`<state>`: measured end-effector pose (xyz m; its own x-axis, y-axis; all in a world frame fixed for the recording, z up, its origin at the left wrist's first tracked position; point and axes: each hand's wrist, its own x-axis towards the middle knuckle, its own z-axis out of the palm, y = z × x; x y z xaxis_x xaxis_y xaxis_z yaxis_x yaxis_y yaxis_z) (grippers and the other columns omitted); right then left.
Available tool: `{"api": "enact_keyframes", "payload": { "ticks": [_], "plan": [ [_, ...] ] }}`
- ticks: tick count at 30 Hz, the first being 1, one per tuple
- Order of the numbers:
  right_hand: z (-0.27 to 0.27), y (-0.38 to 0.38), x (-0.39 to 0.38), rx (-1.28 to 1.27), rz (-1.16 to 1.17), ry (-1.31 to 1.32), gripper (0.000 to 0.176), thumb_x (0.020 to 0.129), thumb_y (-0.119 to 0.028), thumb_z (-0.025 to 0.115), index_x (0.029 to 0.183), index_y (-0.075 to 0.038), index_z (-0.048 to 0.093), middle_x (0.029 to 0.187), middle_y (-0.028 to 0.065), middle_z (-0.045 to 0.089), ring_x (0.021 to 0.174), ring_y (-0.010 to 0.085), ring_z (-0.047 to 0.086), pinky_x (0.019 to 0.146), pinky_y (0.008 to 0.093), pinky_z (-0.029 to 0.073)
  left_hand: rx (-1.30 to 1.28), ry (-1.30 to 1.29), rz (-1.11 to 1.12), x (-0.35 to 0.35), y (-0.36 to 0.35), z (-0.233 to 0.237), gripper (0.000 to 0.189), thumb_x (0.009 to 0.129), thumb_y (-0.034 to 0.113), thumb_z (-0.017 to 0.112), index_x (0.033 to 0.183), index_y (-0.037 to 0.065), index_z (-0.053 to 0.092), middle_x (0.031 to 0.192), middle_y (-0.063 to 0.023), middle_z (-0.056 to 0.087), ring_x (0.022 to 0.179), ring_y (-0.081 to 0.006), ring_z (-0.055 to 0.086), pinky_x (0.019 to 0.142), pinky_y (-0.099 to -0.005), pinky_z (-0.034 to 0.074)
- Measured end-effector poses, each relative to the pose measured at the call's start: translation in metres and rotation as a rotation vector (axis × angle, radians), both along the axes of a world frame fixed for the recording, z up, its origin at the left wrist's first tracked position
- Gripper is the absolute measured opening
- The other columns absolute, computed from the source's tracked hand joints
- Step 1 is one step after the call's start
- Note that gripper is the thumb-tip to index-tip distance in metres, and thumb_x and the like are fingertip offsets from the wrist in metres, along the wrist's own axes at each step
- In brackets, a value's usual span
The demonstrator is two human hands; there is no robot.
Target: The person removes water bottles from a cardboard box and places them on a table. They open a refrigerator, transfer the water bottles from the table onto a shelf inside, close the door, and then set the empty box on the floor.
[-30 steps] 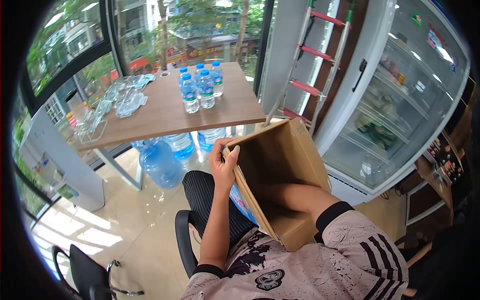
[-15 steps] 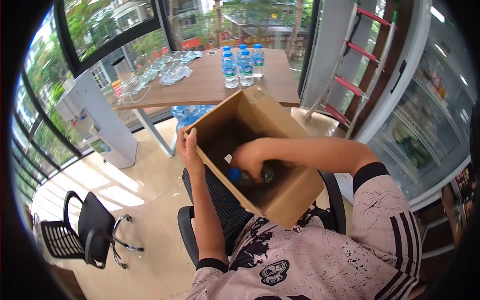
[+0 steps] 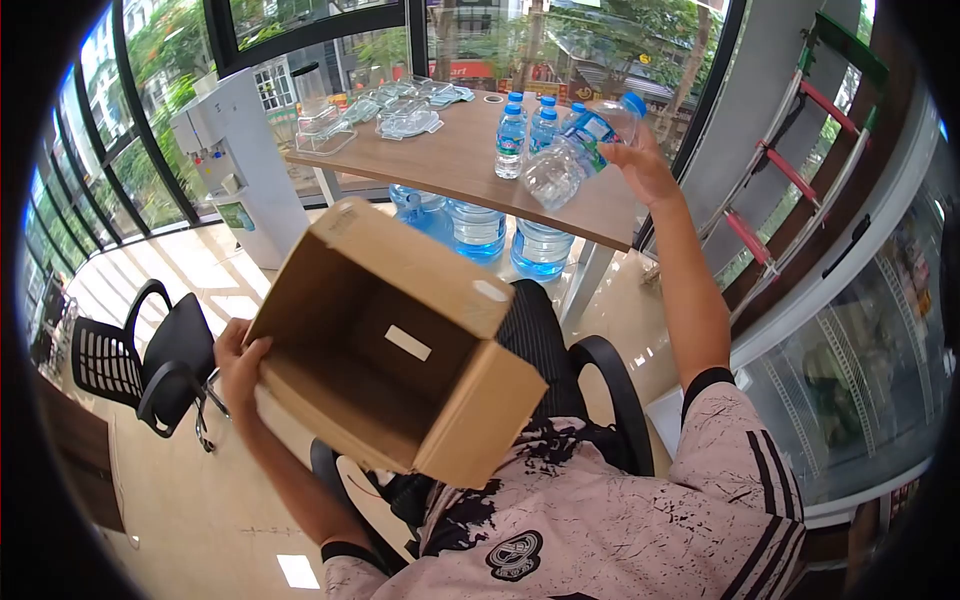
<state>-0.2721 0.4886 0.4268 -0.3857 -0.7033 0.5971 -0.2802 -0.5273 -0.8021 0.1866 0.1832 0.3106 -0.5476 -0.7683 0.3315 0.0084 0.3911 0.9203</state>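
Observation:
My left hand (image 3: 238,364) grips the left wall of an open cardboard box (image 3: 400,340), held tilted over my lap; its inside looks bare. My right hand (image 3: 642,165) is raised toward the wooden table (image 3: 450,160) and holds a clear water bottle (image 3: 575,148) with a blue cap and blue label, tipped on its side in the air. Several upright water bottles (image 3: 525,132) of the same kind stand on the table just left of the held one.
Clear plastic trays (image 3: 395,108) lie at the table's far end. Large blue water jugs (image 3: 500,232) stand under it. A white water dispenser (image 3: 235,160) is at left, a black mesh chair (image 3: 140,360) lower left, a ladder (image 3: 780,170) and glass-door fridge (image 3: 880,330) at right.
My right hand came out of the box with a bottle and lifted it toward the table. The box swung down and left, and the view turned right.

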Motion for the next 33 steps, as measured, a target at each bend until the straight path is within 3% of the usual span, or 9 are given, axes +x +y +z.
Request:
{"api": "enact_keyframes", "payload": {
  "ticks": [5,11,14,23,26,28,29,31,33],
  "plan": [
    [-0.062,-0.006,-0.074,0.191,-0.507,-0.017,0.073,0.059,-0.015,0.084,0.118,0.002,0.044,0.1,0.0129,0.061,0.091,0.0167,0.061,0.077,0.0307,0.051,-0.046,-0.199,0.195,0.051,0.029,0.016,0.016,0.075,0.007,0.071,0.075,-0.001,0.057,0.064,0.0024,0.056,0.058,-0.0031,0.048,0.055,-0.0191,0.037],
    [-0.136,-0.028,-0.152,0.207,-0.81,0.064,0.073,0.053,-0.02,0.087,0.108,0.002,0.045,0.097,0.0166,0.062,0.088,0.0203,0.063,0.076,0.0312,0.051,-0.099,-0.271,0.392,0.094,0.042,-0.007,0.019,0.076,0.012,0.073,0.073,-0.003,0.062,0.061,0.0026,0.057,0.056,-0.0022,0.047,0.052,-0.02,0.034],
    [-0.145,-0.044,-0.172,0.164,-0.846,0.113,0.074,0.053,-0.022,0.087,0.109,0.002,0.045,0.099,0.0175,0.062,0.09,0.022,0.063,0.077,0.0311,0.051,-0.141,-0.366,0.493,0.102,0.044,-0.016,0.02,0.077,0.014,0.072,0.076,-0.004,0.064,0.064,0.0011,0.059,0.057,-0.003,0.048,0.053,-0.0203,0.036],
    [-0.164,-0.061,-0.155,0.224,-0.922,0.122,0.086,0.053,-0.031,0.088,0.119,0.001,0.043,0.109,0.0186,0.06,0.1,0.0253,0.06,0.086,0.034,0.049,-0.091,-0.023,0.508,0.067,0.017,-0.038,0.02,0.081,0.015,0.07,0.085,-0.004,0.066,0.071,-0.0022,0.064,0.062,-0.0053,0.053,0.059,-0.0197,0.041],
    [-0.209,-0.051,-0.169,0.461,-0.953,0.27,0.098,0.049,-0.04,0.088,0.125,0.002,0.041,0.11,0.0194,0.059,0.099,0.0285,0.059,0.084,0.0365,0.048,-0.067,0.051,0.577,0.059,-0.007,-0.053,0.022,0.082,0.014,0.069,0.094,-0.004,0.066,0.083,-0.0072,0.067,0.074,-0.0093,0.06,0.069,-0.0222,0.046],
    [-0.206,-0.045,-0.158,0.425,-1.074,0.286,0.096,0.049,-0.041,0.088,0.124,0.0,0.043,0.104,0.0174,0.06,0.095,0.0287,0.059,0.081,0.0364,0.048,-0.043,0.063,0.622,0.06,-0.032,-0.068,0.032,0.08,0.018,0.071,0.101,-0.004,0.065,0.091,-0.0113,0.068,0.079,-0.0136,0.062,0.073,-0.0252,0.048],
    [-0.22,-0.043,-0.169,0.382,-1.065,0.273,0.093,0.051,-0.039,0.087,0.123,0.0,0.044,0.1,0.0158,0.06,0.092,0.0281,0.059,0.079,0.0358,0.048,-0.15,-0.028,0.804,0.067,-0.057,-0.091,0.039,0.076,0.024,0.075,0.101,-0.005,0.065,0.092,-0.0125,0.068,0.077,-0.015,0.063,0.072,-0.0265,0.048],
    [-0.207,-0.028,-0.143,0.421,-1.054,0.301,0.091,0.057,-0.036,0.086,0.127,0.001,0.04,0.104,0.0169,0.061,0.093,0.0246,0.059,0.076,0.0352,0.048,-0.048,0.023,0.85,0.065,-0.078,-0.111,0.042,0.074,0.03,0.078,0.095,-0.004,0.066,0.077,-0.0065,0.066,0.068,-0.0105,0.056,0.062,-0.025,0.045],
    [-0.211,-0.011,-0.136,0.39,-1.061,0.299,0.086,0.063,-0.029,0.083,0.129,0.001,0.037,0.11,0.0196,0.057,0.1,0.0273,0.057,0.086,0.0358,0.047,-0.116,-0.064,0.928,0.053,-0.081,-0.118,0.039,0.076,0.03,0.076,0.095,-0.003,0.066,0.07,-0.0003,0.06,0.06,-0.0065,0.049,0.054,-0.0237,0.039]
  ]
}}
